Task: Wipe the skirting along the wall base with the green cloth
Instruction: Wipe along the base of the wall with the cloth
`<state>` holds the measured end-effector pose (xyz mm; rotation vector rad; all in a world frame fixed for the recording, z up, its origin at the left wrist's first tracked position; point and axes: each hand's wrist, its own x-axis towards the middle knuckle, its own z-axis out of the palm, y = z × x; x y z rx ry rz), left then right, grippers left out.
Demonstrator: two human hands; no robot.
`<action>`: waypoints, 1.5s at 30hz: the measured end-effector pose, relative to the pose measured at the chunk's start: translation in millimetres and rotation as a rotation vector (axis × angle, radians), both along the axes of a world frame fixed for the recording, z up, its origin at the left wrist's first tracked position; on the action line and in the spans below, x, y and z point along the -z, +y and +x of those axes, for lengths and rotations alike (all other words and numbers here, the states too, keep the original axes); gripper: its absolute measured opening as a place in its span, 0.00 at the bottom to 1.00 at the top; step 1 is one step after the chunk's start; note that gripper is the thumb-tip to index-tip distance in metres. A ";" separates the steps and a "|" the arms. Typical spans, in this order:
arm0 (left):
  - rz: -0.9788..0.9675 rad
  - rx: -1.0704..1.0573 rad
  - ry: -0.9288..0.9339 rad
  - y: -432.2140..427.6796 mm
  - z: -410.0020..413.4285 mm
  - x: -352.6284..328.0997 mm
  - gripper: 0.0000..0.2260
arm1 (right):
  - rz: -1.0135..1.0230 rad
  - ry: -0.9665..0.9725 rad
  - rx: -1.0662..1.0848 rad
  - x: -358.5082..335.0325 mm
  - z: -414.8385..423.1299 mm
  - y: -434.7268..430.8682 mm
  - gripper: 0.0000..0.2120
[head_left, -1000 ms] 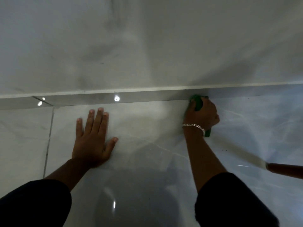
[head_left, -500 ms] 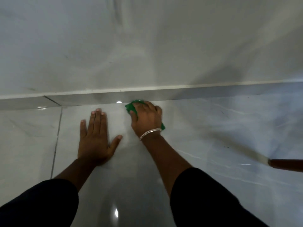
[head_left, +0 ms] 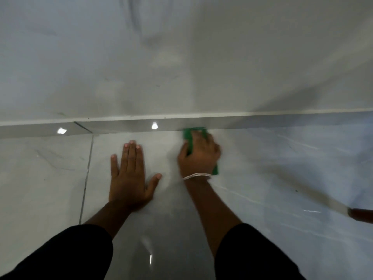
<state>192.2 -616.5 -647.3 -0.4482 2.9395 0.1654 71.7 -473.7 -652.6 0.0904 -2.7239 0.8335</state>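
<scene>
A grey skirting strip runs across the view where the white wall meets the glossy tiled floor. My right hand is shut on the green cloth and presses its front edge against the foot of the skirting, just right of centre. The hand is blurred by motion, and most of the cloth is hidden under it. A silver bracelet sits on that wrist. My left hand lies flat on the floor with fingers spread, to the left of the cloth and short of the skirting.
The white wall fills the upper half. A floor tile joint runs toward the skirting on the left. A brown object pokes in at the right edge. Ceiling lights reflect on the skirting and floor.
My right hand first swept the cloth left along the skirting toward my left hand, and has now slid back to the right a little. My left hand stays planted.
</scene>
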 end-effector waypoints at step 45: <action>0.022 -0.023 0.041 -2.2 -2.7 3.1 0.44 | 0.015 -0.108 -0.074 -15.1 -3.5 -0.4 0.15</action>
